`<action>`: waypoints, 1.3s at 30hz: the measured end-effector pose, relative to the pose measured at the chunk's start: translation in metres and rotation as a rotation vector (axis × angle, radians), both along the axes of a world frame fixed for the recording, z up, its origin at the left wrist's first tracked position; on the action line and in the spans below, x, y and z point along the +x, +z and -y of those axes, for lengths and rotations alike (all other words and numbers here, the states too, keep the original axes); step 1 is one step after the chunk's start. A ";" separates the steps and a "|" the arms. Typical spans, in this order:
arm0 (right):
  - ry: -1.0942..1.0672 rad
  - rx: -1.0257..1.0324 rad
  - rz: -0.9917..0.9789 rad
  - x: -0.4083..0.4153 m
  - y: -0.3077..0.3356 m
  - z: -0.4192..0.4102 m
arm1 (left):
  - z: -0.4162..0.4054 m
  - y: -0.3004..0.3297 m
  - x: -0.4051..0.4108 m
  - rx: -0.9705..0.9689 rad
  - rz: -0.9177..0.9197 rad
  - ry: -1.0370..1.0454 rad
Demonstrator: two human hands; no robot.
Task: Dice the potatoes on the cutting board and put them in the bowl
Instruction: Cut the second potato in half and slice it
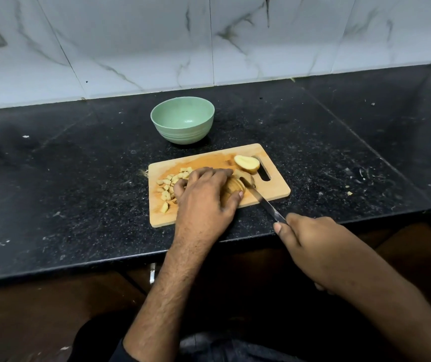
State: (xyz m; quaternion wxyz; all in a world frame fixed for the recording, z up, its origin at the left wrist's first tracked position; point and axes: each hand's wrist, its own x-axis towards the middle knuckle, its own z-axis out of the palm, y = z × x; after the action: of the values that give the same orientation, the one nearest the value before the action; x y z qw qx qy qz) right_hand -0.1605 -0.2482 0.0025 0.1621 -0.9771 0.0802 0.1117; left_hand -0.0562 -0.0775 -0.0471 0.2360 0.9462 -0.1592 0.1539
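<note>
Black speckled bench, white marble-veined tile wall behind, no writing legible.
Left grip point(204, 194) grasps potato point(232, 188) on cutting board point(269, 189); right grip point(311, 241) grasps knife point(264, 202); diced pieces point(168, 185) lie left; green bowl point(183, 121) far.

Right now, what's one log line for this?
left hand: holds brown potato half | right hand: slicing, steel knife | green bowl: empty

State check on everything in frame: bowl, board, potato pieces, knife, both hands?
Green bowl: upright, empty.
Cutting board: flat on the counter, carrying all the potato.
Diced potato: piled at the board's left end.
Potato piece: under the left hand, being cut.
Potato half: uncut, cut face up.
Knife: blade on the held potato piece.
Left hand: holds the potato piece.
Right hand: grips the knife.
</note>
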 end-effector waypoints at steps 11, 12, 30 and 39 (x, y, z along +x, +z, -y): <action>-0.024 0.092 0.117 -0.009 0.012 0.002 | 0.005 0.001 0.003 0.031 0.014 -0.030; -0.043 0.096 0.136 -0.008 0.009 0.004 | 0.005 0.001 0.003 0.028 0.014 -0.025; 0.025 -0.012 0.556 0.084 -0.011 -0.032 | 0.003 0.002 0.006 0.010 -0.007 0.070; -0.022 -0.062 0.583 0.097 -0.015 -0.041 | 0.006 0.004 0.010 0.036 -0.022 0.111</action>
State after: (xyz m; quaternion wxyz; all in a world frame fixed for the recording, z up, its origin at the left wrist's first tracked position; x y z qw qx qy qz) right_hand -0.0633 -0.2074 -0.0124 0.1495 -0.9716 0.0441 -0.1782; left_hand -0.0465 -0.0836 -0.0432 0.2116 0.9593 -0.1064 0.1535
